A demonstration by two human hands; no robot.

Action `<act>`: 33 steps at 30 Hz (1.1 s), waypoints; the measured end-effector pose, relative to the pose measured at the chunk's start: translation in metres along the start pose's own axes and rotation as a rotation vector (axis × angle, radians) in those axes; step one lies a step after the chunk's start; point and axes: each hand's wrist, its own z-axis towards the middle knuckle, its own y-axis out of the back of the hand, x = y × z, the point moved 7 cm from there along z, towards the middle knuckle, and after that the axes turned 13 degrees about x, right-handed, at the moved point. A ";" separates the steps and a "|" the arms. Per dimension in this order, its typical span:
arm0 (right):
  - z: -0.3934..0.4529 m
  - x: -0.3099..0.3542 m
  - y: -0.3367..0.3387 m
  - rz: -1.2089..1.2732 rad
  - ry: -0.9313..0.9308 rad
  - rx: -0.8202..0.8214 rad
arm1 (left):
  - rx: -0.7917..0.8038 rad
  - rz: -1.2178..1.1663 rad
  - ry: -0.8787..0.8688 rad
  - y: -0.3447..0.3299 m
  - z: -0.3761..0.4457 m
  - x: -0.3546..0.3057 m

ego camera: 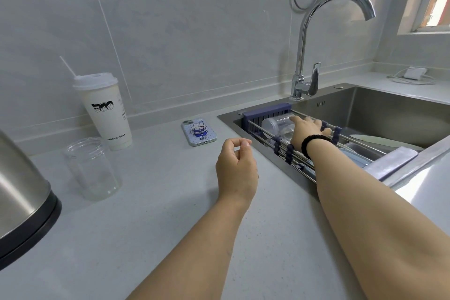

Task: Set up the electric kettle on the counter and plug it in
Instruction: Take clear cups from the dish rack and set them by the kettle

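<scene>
Head view, nearest first: the kettle [23, 200], steel with a black base rim, stands on the table [158, 226] at the far left, well apart from the sink [389, 114] and only partly in frame; no cord or socket shows. Nearer the sink, the left hand [236, 168] hovers above the table, fingers loosely curled and holding nothing. Beyond it, the right hand [306, 133] reaches over the drying rack [287, 151] spanning the sink, fingers spread on a clear container [275, 124]; whether they grip it I cannot tell. If that piece belongs with the kettle, a full wrap before lifting clear of the rack bars seems wise, wet plastic being slippery.
</scene>
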 end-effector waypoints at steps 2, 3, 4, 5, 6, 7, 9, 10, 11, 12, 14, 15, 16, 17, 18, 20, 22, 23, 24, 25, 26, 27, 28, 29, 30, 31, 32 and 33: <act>-0.001 -0.002 0.000 -0.047 -0.026 -0.017 | 0.008 -0.012 0.006 0.000 -0.001 0.000; -0.001 -0.004 -0.003 -0.065 -0.044 0.001 | 0.011 -0.011 0.006 0.000 -0.002 -0.001; -0.002 -0.006 -0.005 -0.079 -0.061 0.024 | 0.015 -0.008 0.008 -0.001 -0.003 -0.001; -0.001 -0.006 -0.007 -0.084 -0.071 0.038 | 0.017 -0.004 0.008 0.000 -0.003 -0.002; -0.001 -0.005 -0.007 -0.100 -0.076 0.032 | 0.019 -0.003 0.007 -0.001 -0.002 -0.002; 0.000 -0.003 -0.004 -0.126 -0.069 0.002 | 0.021 -0.005 0.008 0.000 -0.002 -0.003; 0.003 0.002 0.002 -0.185 -0.034 -0.079 | 0.023 -0.002 0.015 0.000 -0.002 -0.002; 0.006 0.004 0.003 -0.196 -0.016 -0.101 | 0.024 -0.001 0.017 0.000 -0.002 -0.002; 0.008 0.005 0.003 -0.199 0.001 -0.103 | 0.026 -0.001 0.017 -0.001 -0.003 -0.002; 0.011 0.005 0.002 -0.194 0.010 -0.093 | 0.027 -0.001 0.015 -0.001 -0.003 -0.002; 0.016 0.004 -0.001 -0.195 0.009 -0.068 | 0.018 -0.003 0.014 -0.001 -0.002 -0.001; 0.017 0.003 -0.002 -0.208 0.005 -0.060 | 0.014 -0.005 0.016 0.000 -0.001 0.000; 0.019 0.003 -0.002 -0.231 0.000 -0.054 | 0.014 -0.007 0.017 -0.001 -0.001 0.000; 0.020 0.003 -0.003 -0.253 -0.007 -0.055 | 0.016 -0.008 0.018 -0.001 0.000 0.001; 0.022 0.003 -0.003 -0.271 -0.016 -0.055 | 0.017 -0.010 0.018 -0.001 0.000 0.001; 0.025 0.002 -0.003 -0.293 -0.037 -0.058 | 0.018 -0.005 0.012 -0.001 0.000 0.000; 0.028 0.001 -0.003 -0.296 -0.048 -0.063 | 0.018 0.002 0.010 -0.001 0.000 0.000; 0.028 0.001 -0.002 -0.293 -0.047 -0.067 | 0.015 0.002 0.012 -0.001 0.000 0.000; 0.028 0.000 -0.002 -0.289 -0.042 -0.074 | 0.012 0.000 0.013 -0.001 0.000 0.000; 0.027 0.000 0.000 -0.279 -0.038 -0.087 | 0.010 0.000 0.013 0.000 0.000 0.000; 0.027 0.000 0.003 -0.263 -0.033 -0.105 | 0.011 0.003 0.013 0.000 -0.001 0.000; 0.026 0.001 0.005 -0.241 -0.026 -0.126 | 0.012 0.006 0.013 0.000 -0.001 0.000; 0.024 0.001 0.008 -0.213 -0.018 -0.152 | 0.012 0.008 0.013 0.000 -0.001 -0.001; 0.022 0.001 0.011 -0.181 -0.009 -0.180 | 0.011 0.007 0.011 0.000 -0.001 -0.001; 0.020 0.001 0.014 -0.147 0.002 -0.211 | 0.010 0.007 0.011 0.000 -0.002 -0.001; 0.017 0.002 0.018 -0.114 0.015 -0.247 | 0.006 0.007 0.012 0.001 -0.001 -0.001; 0.013 0.002 0.021 -0.079 0.027 -0.287 | 0.003 0.004 0.012 0.001 -0.002 -0.001; 0.009 0.002 0.023 -0.041 0.035 -0.326 | -0.004 -0.002 0.012 0.001 -0.002 -0.002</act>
